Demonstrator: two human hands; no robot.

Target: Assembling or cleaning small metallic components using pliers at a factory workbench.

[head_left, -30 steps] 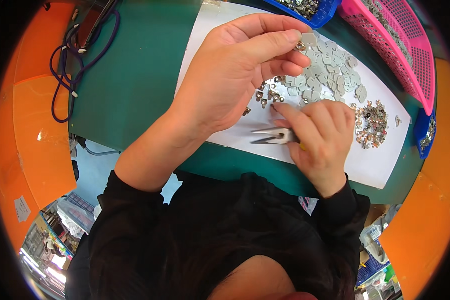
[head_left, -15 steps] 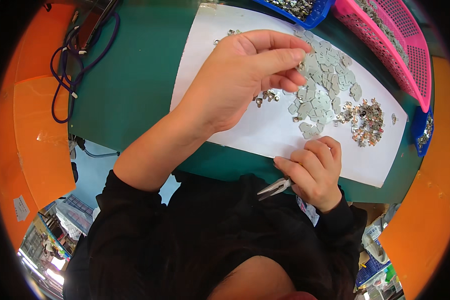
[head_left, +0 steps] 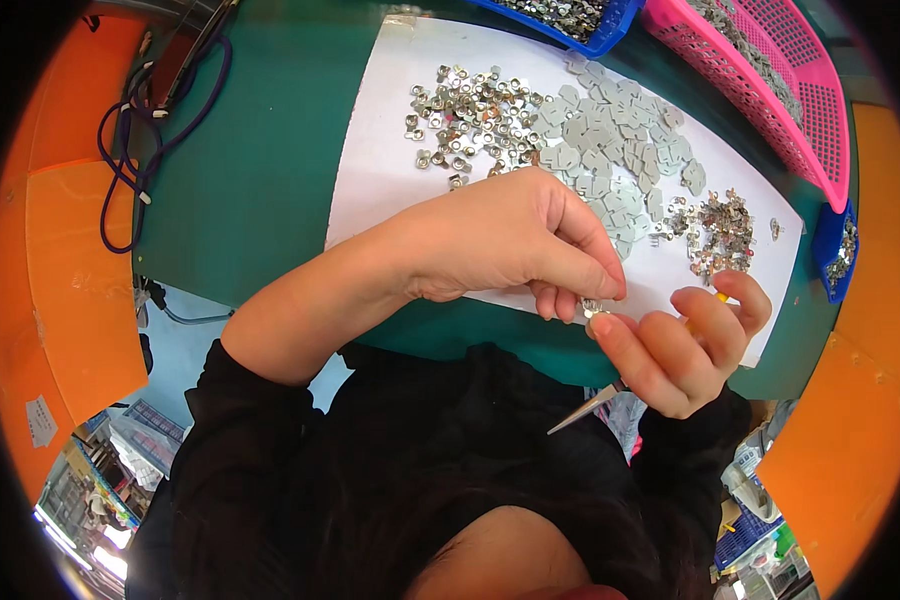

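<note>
My left hand [head_left: 510, 240] reaches across the near edge of the white sheet [head_left: 370, 150], thumb and fingers pinched on a small shiny metal part [head_left: 591, 309]. Close against that part is the thumb of my right hand [head_left: 685, 350]. Curled in the right hand is a pair of needle-nose pliers [head_left: 587, 408], its jaws pointing down and left; a bit of yellow handle shows between the fingers. On the sheet lie a heap of flat grey plates [head_left: 620, 135], a spread of small silvery metal parts [head_left: 480, 115] to its left, and mixed silver and copper-coloured parts [head_left: 725, 235] to its right.
A blue tray [head_left: 620, 30] of metal parts and a pink perforated basket [head_left: 745, 105] of grey pieces stand at the far right. A small blue bin [head_left: 830, 240] sits at the green table's [head_left: 250, 130] right edge. Dark cables [head_left: 120, 160] lie far left.
My left hand has come down toward me from above the grey plates, carrying the small metal part to my right hand. The right hand has shifted right, and the pliers have turned with it.
</note>
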